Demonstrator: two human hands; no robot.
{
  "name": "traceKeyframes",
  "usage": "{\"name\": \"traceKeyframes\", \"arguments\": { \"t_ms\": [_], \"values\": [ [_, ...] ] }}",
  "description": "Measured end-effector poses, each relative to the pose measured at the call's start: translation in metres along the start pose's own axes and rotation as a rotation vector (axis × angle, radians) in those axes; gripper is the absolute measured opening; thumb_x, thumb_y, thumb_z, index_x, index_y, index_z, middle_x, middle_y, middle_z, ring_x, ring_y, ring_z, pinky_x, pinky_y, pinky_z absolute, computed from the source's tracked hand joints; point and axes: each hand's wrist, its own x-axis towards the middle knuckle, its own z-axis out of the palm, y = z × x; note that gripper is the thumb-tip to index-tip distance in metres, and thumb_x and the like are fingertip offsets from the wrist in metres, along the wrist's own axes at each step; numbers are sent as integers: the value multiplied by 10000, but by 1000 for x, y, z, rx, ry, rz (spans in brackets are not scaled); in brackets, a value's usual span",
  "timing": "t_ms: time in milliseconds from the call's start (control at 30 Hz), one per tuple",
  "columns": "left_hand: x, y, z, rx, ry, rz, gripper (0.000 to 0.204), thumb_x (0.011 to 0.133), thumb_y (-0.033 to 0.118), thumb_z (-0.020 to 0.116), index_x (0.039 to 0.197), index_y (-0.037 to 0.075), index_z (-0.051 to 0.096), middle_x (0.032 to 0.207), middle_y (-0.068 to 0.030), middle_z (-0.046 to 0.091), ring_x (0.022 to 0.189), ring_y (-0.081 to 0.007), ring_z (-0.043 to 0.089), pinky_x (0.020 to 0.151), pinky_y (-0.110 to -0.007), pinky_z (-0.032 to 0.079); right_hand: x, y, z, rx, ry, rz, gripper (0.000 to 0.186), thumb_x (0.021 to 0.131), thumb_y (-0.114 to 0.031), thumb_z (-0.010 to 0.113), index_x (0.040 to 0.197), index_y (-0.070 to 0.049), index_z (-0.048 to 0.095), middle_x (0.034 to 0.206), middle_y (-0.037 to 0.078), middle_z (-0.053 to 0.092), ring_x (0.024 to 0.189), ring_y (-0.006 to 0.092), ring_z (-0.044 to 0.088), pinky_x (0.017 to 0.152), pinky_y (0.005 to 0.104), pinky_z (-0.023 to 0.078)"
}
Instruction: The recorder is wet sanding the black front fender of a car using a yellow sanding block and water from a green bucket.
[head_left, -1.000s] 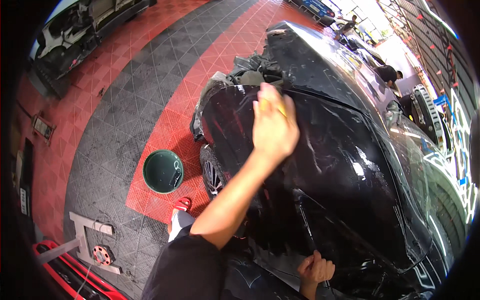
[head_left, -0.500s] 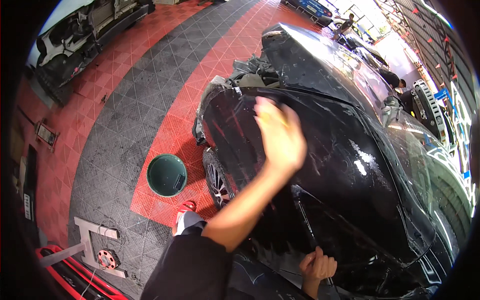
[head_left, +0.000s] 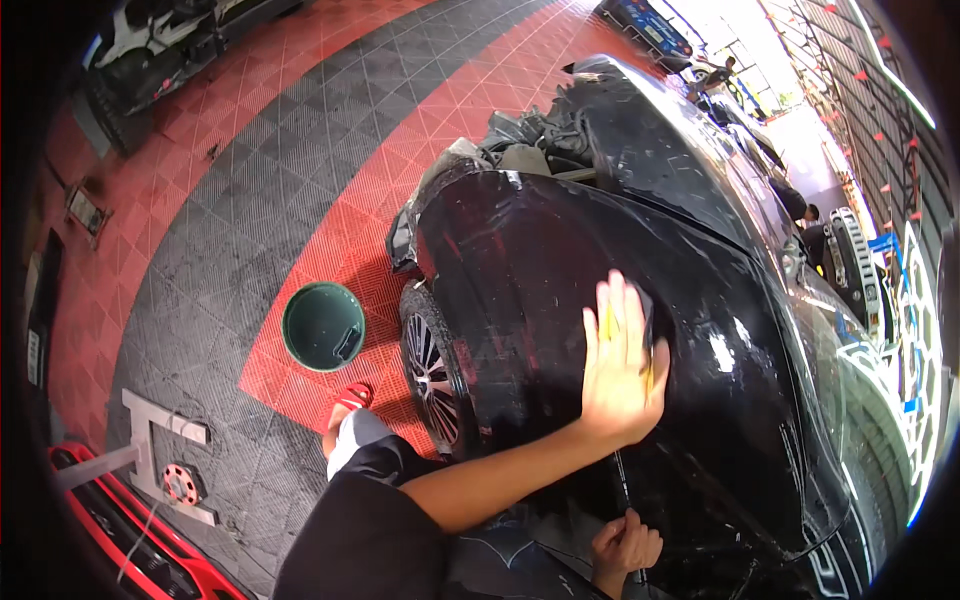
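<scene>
My left hand (head_left: 622,385) lies flat, fingers stretched forward, over a yellow pad (head_left: 608,325). It presses the pad on the wet black fender (head_left: 500,250) of a car. Yellow shows between the fingers and by the thumb; a dark edge shows beside the fingertips. The palm hides most of the pad. Lower right, my right hand (head_left: 626,548) is closed in a loose fist beside the end of a thin, shiny dark strip (head_left: 622,480). What its fingers hold is hidden. White, foamy-looking patches (head_left: 720,350) and faint reddish streaks mark the fender.
A dark green bucket (head_left: 325,325), with a dark object in its water, stands left of the car's wheel (head_left: 432,380). A metal stand (head_left: 140,450) and a red car part (head_left: 120,530) are at lower left. The car's front end is exposed. People and other cars are farther back.
My left hand has slid with the yellow pad from the front of the fender back toward me and to the right. My right hand stays about where it was. The view has shifted slightly.
</scene>
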Motion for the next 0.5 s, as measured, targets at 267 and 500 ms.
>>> {"name": "traceKeyframes", "arguments": {
  "t_ms": [267, 500],
  "values": [
    [161, -144, -35, 235, 188, -497, 666, 1054, 356, 278, 1509, -127, 226, 1595, -323, 194, 1492, -447, 195, 1212, -555, 142, 9, -19, -3, 15, -5, -27, 141, 780, -28, 572, 876, -31, 676, 614, 67, 480, 490, 267, 437, 492, 396, 307],
    [99, -91, -25, 12, 253, -279, 700, 1042, 290, 385, 1500, -172, 126, 1588, -319, 217, 1509, -403, 181, 1218, -544, 91, 0, -5, -4, -28, -3, -53, 118, 786, -35, 567, 873, -26, 647, 656, 80, 515, 511, 285, 466, 500, 404, 323]
  ]
}}
